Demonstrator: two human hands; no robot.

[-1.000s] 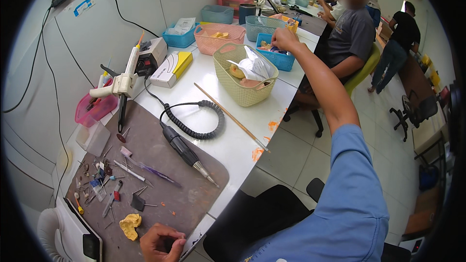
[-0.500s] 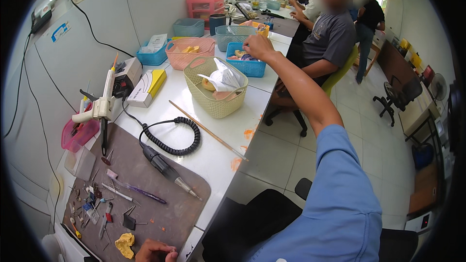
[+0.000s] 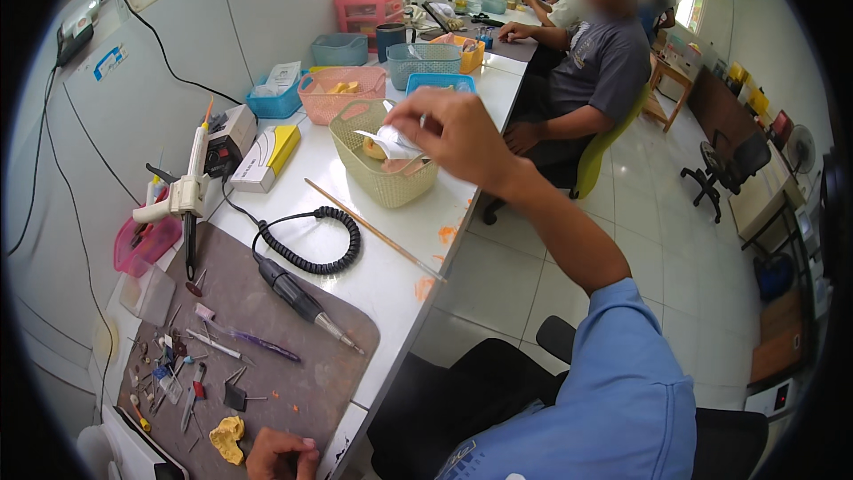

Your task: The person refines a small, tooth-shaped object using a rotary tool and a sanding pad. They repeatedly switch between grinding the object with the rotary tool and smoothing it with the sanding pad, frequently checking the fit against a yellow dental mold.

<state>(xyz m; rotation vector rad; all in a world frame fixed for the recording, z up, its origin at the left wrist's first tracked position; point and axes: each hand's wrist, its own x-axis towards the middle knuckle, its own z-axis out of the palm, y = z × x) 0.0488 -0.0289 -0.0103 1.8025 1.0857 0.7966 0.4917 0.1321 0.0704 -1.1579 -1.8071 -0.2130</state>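
Right hand point(image 3: 464, 135) by pale-green basket point(image 3: 384, 181), contact with white paper point(image 3: 392, 145) unclear.

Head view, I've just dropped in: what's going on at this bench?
The person's right hand, fingers curled, is in front of the green basket, which holds white paper; whether it grips anything isn't clear. The left hand is at the near part of the brown mat, beside a yellow dental cast. A corded rotary handpiece lies partly on that mat, held by neither hand. Farther along, a co-worker in a grey shirt sits at the bench.
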